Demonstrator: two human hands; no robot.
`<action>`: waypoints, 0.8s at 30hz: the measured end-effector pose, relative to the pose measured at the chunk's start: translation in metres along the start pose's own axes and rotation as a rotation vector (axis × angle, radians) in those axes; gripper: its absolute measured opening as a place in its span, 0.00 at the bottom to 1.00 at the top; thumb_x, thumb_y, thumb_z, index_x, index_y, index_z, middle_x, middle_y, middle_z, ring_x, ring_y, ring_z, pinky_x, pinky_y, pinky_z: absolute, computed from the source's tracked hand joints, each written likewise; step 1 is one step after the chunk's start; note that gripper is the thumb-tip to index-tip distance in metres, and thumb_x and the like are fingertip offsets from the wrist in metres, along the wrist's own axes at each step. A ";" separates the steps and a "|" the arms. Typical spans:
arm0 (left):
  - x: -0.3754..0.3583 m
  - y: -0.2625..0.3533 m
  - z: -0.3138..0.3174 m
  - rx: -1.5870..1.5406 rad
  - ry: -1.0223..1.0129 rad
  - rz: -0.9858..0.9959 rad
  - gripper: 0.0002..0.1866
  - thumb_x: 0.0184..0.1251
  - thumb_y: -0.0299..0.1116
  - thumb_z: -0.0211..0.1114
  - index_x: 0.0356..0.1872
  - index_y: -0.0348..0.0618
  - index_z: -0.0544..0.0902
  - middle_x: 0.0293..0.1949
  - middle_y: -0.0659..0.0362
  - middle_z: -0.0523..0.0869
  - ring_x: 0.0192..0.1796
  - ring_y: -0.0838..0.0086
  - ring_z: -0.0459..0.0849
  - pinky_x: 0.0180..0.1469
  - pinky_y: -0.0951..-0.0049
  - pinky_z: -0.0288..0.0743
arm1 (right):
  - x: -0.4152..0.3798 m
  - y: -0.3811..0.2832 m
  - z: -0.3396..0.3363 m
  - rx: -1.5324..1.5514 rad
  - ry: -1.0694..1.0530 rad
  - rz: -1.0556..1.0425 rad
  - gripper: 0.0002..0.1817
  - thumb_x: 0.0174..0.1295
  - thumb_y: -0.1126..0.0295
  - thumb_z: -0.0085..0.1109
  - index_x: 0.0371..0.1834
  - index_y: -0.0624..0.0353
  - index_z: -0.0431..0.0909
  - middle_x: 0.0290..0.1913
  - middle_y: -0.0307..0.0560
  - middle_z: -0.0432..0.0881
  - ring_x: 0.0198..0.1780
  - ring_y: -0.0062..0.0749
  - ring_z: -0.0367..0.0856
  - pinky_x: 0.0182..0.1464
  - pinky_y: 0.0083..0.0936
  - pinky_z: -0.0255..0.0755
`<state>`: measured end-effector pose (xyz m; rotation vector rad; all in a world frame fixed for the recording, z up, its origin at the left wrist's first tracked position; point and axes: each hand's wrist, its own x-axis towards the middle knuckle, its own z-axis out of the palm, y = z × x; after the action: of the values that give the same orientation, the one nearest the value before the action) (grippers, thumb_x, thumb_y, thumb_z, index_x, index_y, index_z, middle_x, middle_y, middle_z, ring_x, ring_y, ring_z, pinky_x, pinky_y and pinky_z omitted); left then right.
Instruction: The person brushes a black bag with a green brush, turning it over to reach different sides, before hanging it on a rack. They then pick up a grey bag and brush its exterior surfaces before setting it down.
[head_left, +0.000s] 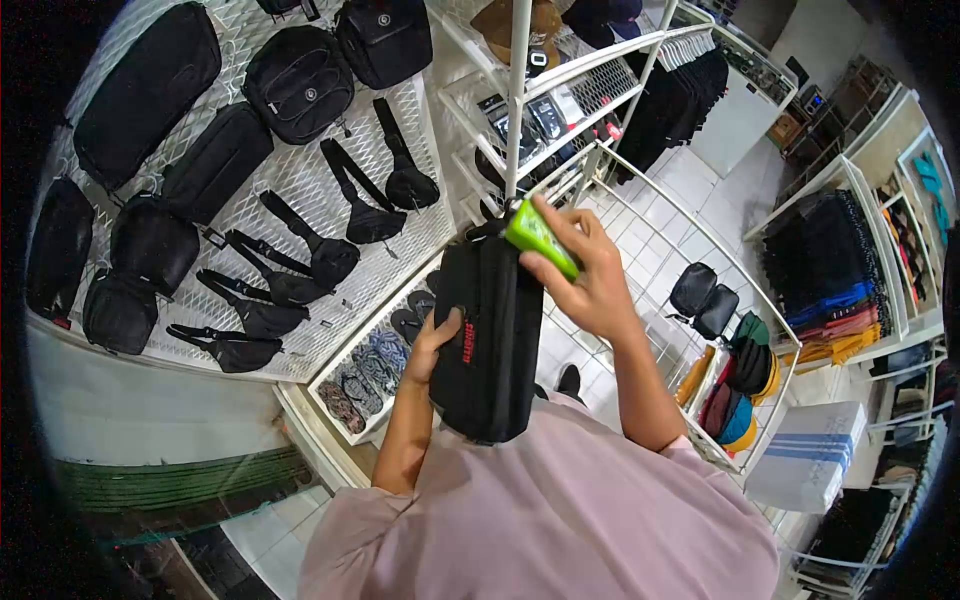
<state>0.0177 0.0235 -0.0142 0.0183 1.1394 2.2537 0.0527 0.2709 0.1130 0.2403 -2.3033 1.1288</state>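
Note:
In front of my chest, my left hand (432,348) is closed on the side of a black bag (488,350), its thumb pressed near the red lettering. The bag is held lengthwise, with its lower end close to my shirt. My right hand (590,268) grips a bright green hand-sized object (541,238) with pale markings, between thumb and fingers. That object is at the bag's upper right end, beside a small dark piece at its tip. I cannot make out its kind, nor whether it touches the bag.
Black bags (300,85) and small sling bags (330,262) hang on a white mesh wall at left. Patterned sandals (362,375) lie in a white tray below. A white metal rail (690,215) runs at right, near caps (742,400) and a white striped bundle (808,455).

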 end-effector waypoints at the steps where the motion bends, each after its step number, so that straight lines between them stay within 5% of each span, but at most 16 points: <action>1: 0.001 0.004 -0.001 0.012 -0.015 0.012 0.28 0.78 0.38 0.66 0.72 0.36 0.73 0.61 0.58 0.84 0.59 0.72 0.84 0.62 0.72 0.77 | -0.001 -0.005 -0.006 0.049 -0.062 0.005 0.33 0.63 0.58 0.73 0.72 0.53 0.79 0.45 0.56 0.80 0.44 0.47 0.82 0.50 0.35 0.76; 4: -0.015 0.009 -0.001 0.194 -0.079 0.016 0.28 0.78 0.37 0.65 0.73 0.36 0.72 0.62 0.58 0.83 0.60 0.73 0.83 0.63 0.73 0.76 | 0.003 0.010 -0.008 -0.009 -0.046 0.074 0.33 0.63 0.59 0.73 0.72 0.52 0.79 0.45 0.56 0.81 0.44 0.47 0.82 0.50 0.35 0.76; 6: -0.011 0.001 -0.005 0.036 -0.060 -0.099 0.28 0.78 0.37 0.65 0.74 0.36 0.72 0.62 0.58 0.83 0.60 0.73 0.84 0.64 0.73 0.75 | 0.004 0.014 -0.004 0.006 0.006 0.107 0.32 0.63 0.58 0.72 0.72 0.50 0.79 0.45 0.54 0.81 0.43 0.46 0.83 0.50 0.36 0.76; 10: 0.014 -0.024 -0.049 -0.057 0.042 -0.132 0.26 0.80 0.39 0.62 0.72 0.37 0.74 0.62 0.56 0.84 0.60 0.72 0.85 0.64 0.70 0.79 | -0.013 -0.003 -0.010 0.054 -0.243 -0.075 0.35 0.59 0.55 0.76 0.73 0.41 0.79 0.46 0.53 0.81 0.43 0.47 0.83 0.48 0.35 0.77; 12: 0.007 -0.003 -0.020 -0.301 -0.113 -0.217 0.24 0.81 0.40 0.62 0.69 0.36 0.77 0.60 0.54 0.86 0.57 0.69 0.88 0.61 0.68 0.83 | -0.015 -0.004 -0.005 0.018 -0.271 -0.074 0.35 0.59 0.55 0.75 0.73 0.41 0.79 0.47 0.53 0.82 0.42 0.46 0.83 0.48 0.36 0.77; 15: 0.001 0.000 -0.012 -0.298 -0.086 -0.196 0.23 0.80 0.41 0.62 0.66 0.35 0.79 0.57 0.53 0.88 0.54 0.67 0.90 0.58 0.66 0.85 | -0.011 0.006 0.012 -0.072 -0.014 0.125 0.34 0.60 0.53 0.74 0.72 0.41 0.80 0.48 0.53 0.82 0.42 0.49 0.84 0.47 0.37 0.78; 17: 0.005 -0.007 -0.019 -0.289 -0.074 -0.195 0.22 0.80 0.40 0.62 0.65 0.35 0.79 0.56 0.53 0.88 0.54 0.68 0.90 0.59 0.66 0.85 | -0.013 -0.014 0.008 -0.098 -0.074 0.094 0.34 0.60 0.53 0.74 0.72 0.43 0.79 0.48 0.54 0.82 0.42 0.50 0.85 0.46 0.38 0.79; 20: 0.009 -0.022 -0.034 -0.332 0.047 -0.065 0.21 0.80 0.38 0.63 0.65 0.36 0.78 0.55 0.54 0.89 0.53 0.68 0.90 0.59 0.65 0.84 | -0.033 -0.034 0.011 -0.037 -0.269 0.049 0.36 0.61 0.54 0.71 0.74 0.49 0.76 0.50 0.59 0.81 0.43 0.56 0.86 0.47 0.42 0.80; 24: -0.001 -0.009 0.000 -0.133 0.092 0.230 0.22 0.79 0.36 0.64 0.66 0.36 0.77 0.56 0.54 0.87 0.55 0.67 0.88 0.59 0.66 0.83 | -0.032 -0.023 0.023 -0.031 -0.134 0.152 0.36 0.66 0.58 0.67 0.77 0.56 0.72 0.50 0.65 0.77 0.48 0.57 0.83 0.51 0.42 0.77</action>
<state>0.0230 0.0264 -0.0206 -0.0081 1.0790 2.5539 0.0786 0.2359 0.0996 0.1346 -2.4913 1.1820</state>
